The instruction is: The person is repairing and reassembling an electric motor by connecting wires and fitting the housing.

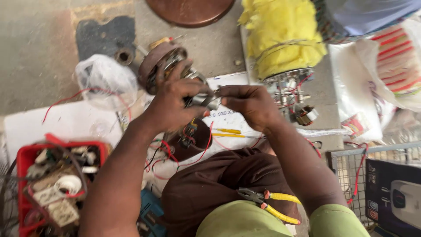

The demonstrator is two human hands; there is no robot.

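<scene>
A person sits on a grey concrete floor (39,52), seen from above, with repair clutter all round. At one o'clock lies a bundle of yellow cloth (283,37) over a metal motor frame (291,87) with red wires. At eight o'clock sits a red crate (26,158) of cables and sockets. At ten o'clock is a crumpled clear plastic bag (105,79). At centre, a brown fan motor (164,63) rests on white card (66,120), its shaft pointing towards eleven o'clock. The left hand (173,103) is clamped around the motor's near end. The right hand (250,105) pinches a small metal part (210,101) touching the left hand's fingers at its three o'clock. Yellow-handled pliers (272,204) lie on the lap at six o'clock.
</scene>
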